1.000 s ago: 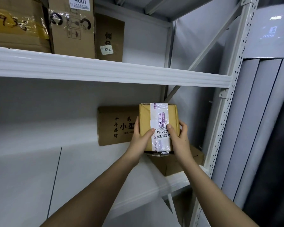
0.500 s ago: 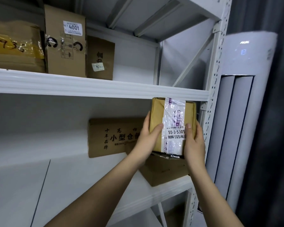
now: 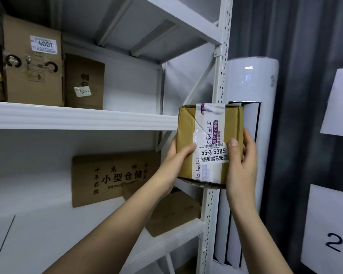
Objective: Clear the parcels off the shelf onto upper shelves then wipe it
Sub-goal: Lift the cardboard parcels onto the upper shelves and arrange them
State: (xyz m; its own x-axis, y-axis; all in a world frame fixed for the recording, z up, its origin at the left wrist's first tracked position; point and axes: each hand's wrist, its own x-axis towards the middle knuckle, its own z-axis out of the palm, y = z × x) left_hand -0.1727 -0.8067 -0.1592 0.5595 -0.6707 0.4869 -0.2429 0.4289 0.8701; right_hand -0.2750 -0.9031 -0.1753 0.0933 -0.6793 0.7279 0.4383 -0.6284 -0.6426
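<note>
Parcel (image 3: pixel 188 143): tan box w/ white tape band and label "55-3-5305"; held up in the air in front of the rack's right upright (image 3: pixel 220 80), its top edge about level w/ the upper shelf (image 3: pixel 83 117) front lip, at that lip's right end.
Left hand (image 3: pixel 174 165): grips parcel's left side; thumb lies across the front face, tip touching label's left edge; other fingers go round the far side, hidden.
Right hand (image 3: pixel 242 167): grips parcel's right side; thumb on front face by label's right edge, fingers curled round the right edge toward the back.
Parcel vs fingers: clamped between both palms, thumbs in front, bottom edge about level w/ the heels of the hands.
Lower shelf (image 3: pixel 48 230): flat brown carton w/ black Chinese print (image 3: pixel 115 177) leaning at the back wall; small brown box (image 3: pixel 172 212) near the front right corner, below the held parcel.
Upper shelf: tall carton labelled "4001" (image 3: pixel 34 62); darker carton (image 3: pixel 84 82) just right of it; space to the right bare.
Right of rack: white standing AC unit (image 3: pixel 251 91), dark curtain (image 3: pixel 309 95).
</note>
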